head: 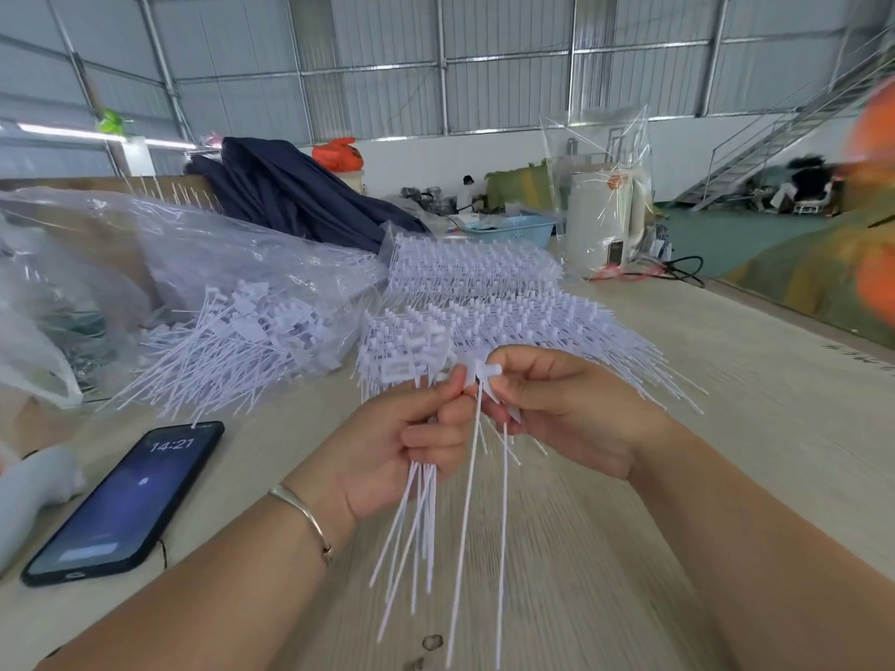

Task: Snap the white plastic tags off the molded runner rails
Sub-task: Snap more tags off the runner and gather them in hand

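My left hand (416, 443) grips a bundle of loose white tags (416, 535), their thin tails hanging down toward me and their flat heads sticking up above the fingers. My right hand (552, 409) pinches the head of one white tag (484, 372) right next to the left fingertips, its long tail dangling below. Just behind both hands lies a stack of molded runner rails (513, 322) still full of tags, with a second stack (470, 263) farther back.
A heap of loose snapped tags (242, 341) spills from a clear plastic bag (160, 244) at the left. A black phone (126, 501) lies on the wooden table (726, 389) near my left forearm. Dark cloth, a blue basket (513, 230) and a white canister stand at the back.
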Demonstrator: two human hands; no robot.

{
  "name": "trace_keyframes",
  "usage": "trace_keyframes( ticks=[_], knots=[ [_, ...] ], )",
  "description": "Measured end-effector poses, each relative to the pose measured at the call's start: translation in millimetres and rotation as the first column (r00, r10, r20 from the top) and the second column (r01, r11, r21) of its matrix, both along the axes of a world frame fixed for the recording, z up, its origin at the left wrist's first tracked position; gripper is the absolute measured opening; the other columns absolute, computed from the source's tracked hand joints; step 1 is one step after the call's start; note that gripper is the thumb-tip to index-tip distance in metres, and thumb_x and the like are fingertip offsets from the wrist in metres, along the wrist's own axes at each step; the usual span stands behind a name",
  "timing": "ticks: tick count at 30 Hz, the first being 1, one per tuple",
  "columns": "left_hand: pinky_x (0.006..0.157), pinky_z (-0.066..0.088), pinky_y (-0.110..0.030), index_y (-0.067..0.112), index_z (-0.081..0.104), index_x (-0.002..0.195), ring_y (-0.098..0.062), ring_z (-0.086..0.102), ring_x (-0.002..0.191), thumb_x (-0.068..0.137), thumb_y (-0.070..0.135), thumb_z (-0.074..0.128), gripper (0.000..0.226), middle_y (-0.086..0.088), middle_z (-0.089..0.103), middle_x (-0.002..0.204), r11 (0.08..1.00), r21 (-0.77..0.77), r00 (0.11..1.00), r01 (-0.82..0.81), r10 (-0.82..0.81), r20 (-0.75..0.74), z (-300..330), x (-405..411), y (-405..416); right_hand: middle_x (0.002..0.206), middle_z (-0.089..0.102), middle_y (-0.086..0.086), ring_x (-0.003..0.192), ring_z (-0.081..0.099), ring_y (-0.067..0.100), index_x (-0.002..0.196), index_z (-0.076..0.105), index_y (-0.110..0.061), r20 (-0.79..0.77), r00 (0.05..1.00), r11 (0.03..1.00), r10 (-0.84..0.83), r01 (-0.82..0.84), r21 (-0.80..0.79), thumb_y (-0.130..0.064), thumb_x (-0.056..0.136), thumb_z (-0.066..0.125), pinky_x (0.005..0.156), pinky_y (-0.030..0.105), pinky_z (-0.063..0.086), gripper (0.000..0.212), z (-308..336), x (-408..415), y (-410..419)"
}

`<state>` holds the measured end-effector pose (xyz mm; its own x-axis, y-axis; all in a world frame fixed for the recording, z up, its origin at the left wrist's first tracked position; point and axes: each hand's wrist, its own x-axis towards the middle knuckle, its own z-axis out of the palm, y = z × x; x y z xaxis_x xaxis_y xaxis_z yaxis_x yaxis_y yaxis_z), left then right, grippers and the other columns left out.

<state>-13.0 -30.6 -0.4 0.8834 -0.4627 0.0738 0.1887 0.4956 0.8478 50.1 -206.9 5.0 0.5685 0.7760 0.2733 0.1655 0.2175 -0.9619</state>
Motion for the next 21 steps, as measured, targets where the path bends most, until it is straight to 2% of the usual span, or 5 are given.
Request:
trace_keyframes(
  ticks=[2,6,10,15,21],
  knots=[
    [0.035,0.024,-0.012,0.008,0.065,0.073,0.000,0.028,0.033,0.083,0.023,0.071,0.019,0.006,0.055,0.050,0.998,-0.024,0.999,0.054,-0.054,0.003,-1,0,0,0.067,0.051,0.004,0.064,0.045,0.011,0.086,0.061,-0.005,-0.057,0.997,0.999,0.046,-0.045,0.020,-0.011,0.090,0.053,0.065,0.025,0.034,0.010,-1,1,1],
    [0.033,0.025,-0.013,0.007,0.055,0.075,0.001,0.028,0.031,0.087,0.024,0.063,0.022,0.005,0.045,0.049,0.966,0.133,0.975,-0.224,0.223,0.018,-2,3,-2,0.058,0.049,0.000,0.055,0.043,0.008,0.084,0.057,-0.001,-0.043,0.994,0.995,-0.097,0.096,-0.038,-0.009,0.090,0.053,0.056,0.022,0.031,0.011,0,4,0],
    [0.037,0.018,-0.016,0.004,0.058,0.079,-0.007,0.021,0.034,0.089,0.018,0.063,0.018,0.005,0.031,0.045,0.707,0.494,0.861,-0.506,0.446,0.244,-2,1,-2,0.049,0.050,-0.002,0.045,0.038,0.008,0.067,0.065,-0.008,0.154,0.918,0.899,-0.364,0.390,-0.198,-0.006,0.085,0.065,0.046,0.018,0.028,0.018,3,4,-3],
    [0.038,0.020,-0.013,0.020,0.057,0.064,-0.008,0.022,0.034,0.082,-0.002,0.064,0.029,0.008,0.032,0.041,0.523,0.619,0.809,-0.586,0.413,0.417,-3,3,-8,0.049,0.045,-0.001,0.043,0.036,0.010,0.066,0.062,0.002,0.483,0.796,0.753,-0.365,0.558,-0.349,-0.012,0.077,0.067,0.050,0.023,0.029,0.019,4,0,2],
    [0.038,0.017,-0.015,0.023,0.066,0.067,-0.007,0.021,0.036,0.080,0.015,0.072,0.017,0.006,0.030,0.044,0.642,0.659,0.919,-0.393,0.252,0.302,4,-5,22,0.045,0.043,0.000,0.042,0.033,0.009,0.066,0.065,0.002,0.186,0.934,0.887,-0.306,0.350,-0.300,0.000,0.082,0.063,0.046,0.021,0.025,0.016,18,10,-27]
  ],
)
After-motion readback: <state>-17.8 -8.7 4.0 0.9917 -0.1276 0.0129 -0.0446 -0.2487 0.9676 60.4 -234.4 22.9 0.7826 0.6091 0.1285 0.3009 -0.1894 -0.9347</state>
